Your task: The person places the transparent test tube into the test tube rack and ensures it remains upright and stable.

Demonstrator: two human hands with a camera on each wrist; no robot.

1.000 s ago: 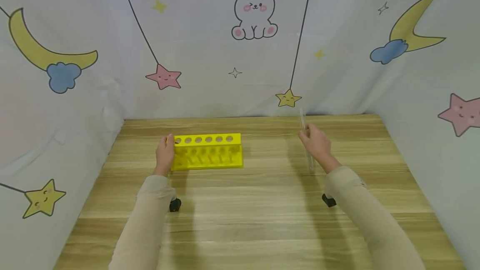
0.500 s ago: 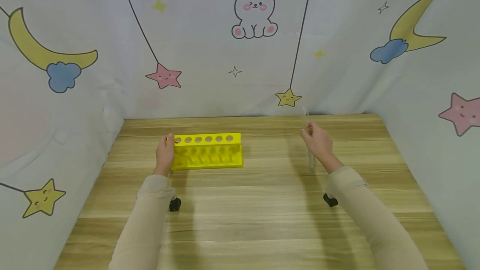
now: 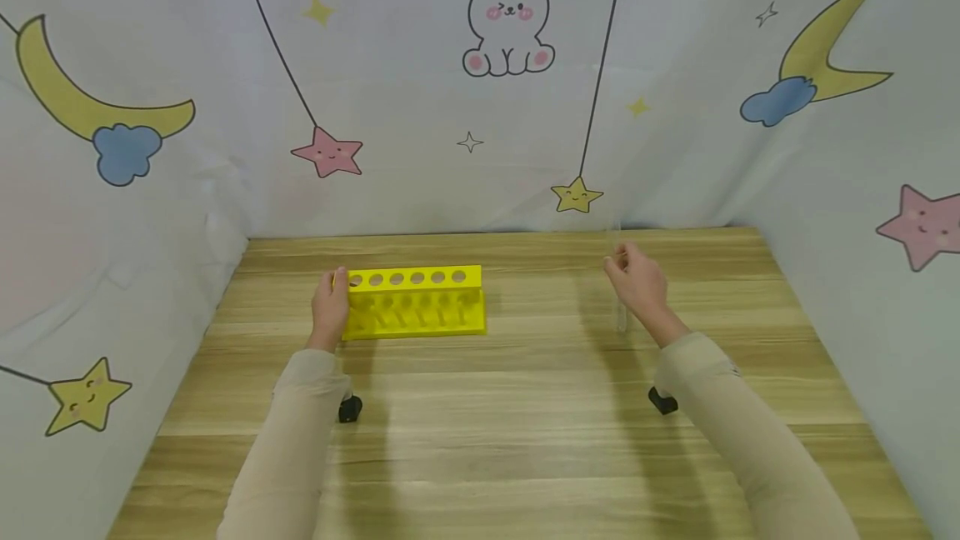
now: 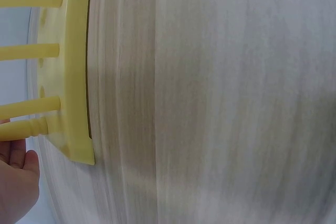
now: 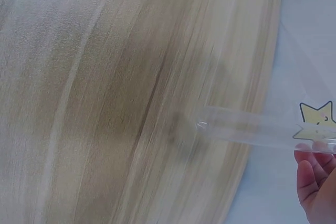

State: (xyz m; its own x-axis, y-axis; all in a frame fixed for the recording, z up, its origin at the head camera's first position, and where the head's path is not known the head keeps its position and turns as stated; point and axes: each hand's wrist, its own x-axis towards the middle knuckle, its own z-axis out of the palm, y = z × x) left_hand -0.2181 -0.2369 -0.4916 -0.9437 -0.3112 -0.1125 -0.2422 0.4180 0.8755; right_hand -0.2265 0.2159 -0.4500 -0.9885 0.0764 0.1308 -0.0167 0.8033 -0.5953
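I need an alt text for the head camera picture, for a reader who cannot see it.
A person's right hand holds a clear glass test tube upright above a wooden table, while the left hand grips the end of a yellow tube rack with six empty holes. Cartoon fabric walls surround the table.

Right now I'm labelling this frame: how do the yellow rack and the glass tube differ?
The yellow rack is opaque and rests on the table, with the left hand gripping its end. The glass tube is clear, thin and held near upright by the right hand. Each is held by one hand.
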